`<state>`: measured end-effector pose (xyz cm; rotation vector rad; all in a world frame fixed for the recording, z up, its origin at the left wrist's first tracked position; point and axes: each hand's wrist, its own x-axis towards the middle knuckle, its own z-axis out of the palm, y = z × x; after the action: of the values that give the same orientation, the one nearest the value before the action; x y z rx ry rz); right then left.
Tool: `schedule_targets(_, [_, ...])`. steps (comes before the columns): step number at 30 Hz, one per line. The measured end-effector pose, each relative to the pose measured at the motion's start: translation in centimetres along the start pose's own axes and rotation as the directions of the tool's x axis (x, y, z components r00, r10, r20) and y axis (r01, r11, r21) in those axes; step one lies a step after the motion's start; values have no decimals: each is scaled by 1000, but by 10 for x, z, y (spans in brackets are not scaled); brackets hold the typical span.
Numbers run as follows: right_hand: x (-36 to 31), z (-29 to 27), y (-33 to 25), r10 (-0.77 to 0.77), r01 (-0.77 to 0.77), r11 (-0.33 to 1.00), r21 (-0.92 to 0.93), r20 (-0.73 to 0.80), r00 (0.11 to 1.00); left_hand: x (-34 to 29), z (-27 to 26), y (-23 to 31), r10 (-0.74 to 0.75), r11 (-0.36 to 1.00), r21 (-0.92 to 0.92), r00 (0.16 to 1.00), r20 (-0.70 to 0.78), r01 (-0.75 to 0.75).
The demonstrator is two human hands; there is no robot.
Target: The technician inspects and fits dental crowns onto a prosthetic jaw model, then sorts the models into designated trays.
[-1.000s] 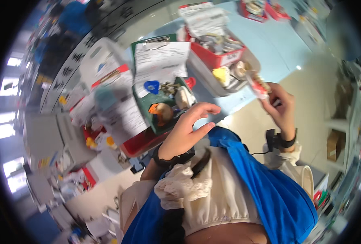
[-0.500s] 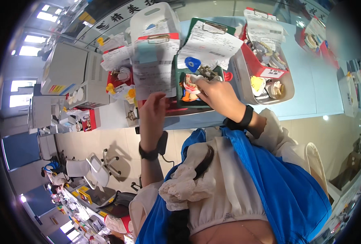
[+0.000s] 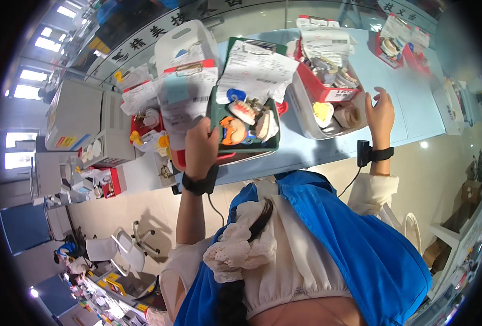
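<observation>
My left hand [image 3: 201, 148] is closed at the left rim of a green tray [image 3: 276, 142], its fingers curled over the edge. Inside that tray lie a pink-and-white dental model [image 3: 243, 112], an orange-and-tan piece [image 3: 233, 131], a pale plaster tooth model [image 3: 266, 125] and a blue piece [image 3: 235, 95]. A clipboard with printed sheets [image 3: 258, 66] leans at the tray's back. Off to the right, my right hand [image 3: 381, 113] is raised with fingers apart and holds nothing. It is beside the right end of a white bin [image 3: 305, 120].
A red tray [image 3: 340, 93] of plaster models sits on the white bin. Further right stand more red trays [image 3: 388, 57]. Left of my left hand are a clipboard with a blue note [image 3: 177, 89], a small red tray [image 3: 147, 136] and a grey machine [image 3: 77, 116]. The table [image 3: 414, 117] is light blue.
My right hand has let go of the pink-and-white dental model, which now lies in the green tray, and has moved right past the white bin. My left hand has closed at the tray's rim.
</observation>
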<state>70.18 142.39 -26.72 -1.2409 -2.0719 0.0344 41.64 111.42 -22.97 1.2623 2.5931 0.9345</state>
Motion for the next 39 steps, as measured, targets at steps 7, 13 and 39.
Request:
schedule_targets(7, [3, 28, 60, 170, -255, 959, 124, 467, 868, -10, -6, 27, -182, 973, -148, 983, -19, 177])
schedule_targets(13, [16, 38, 53, 189, -189, 981, -46, 449, 873, -24, -2, 51, -230, 896, -384, 973, 28, 223])
schedule_targets(39, [119, 63, 212, 305, -292, 952, -89, 257, 917, -53, 194, 92, -169, 876, -387, 935, 313, 288])
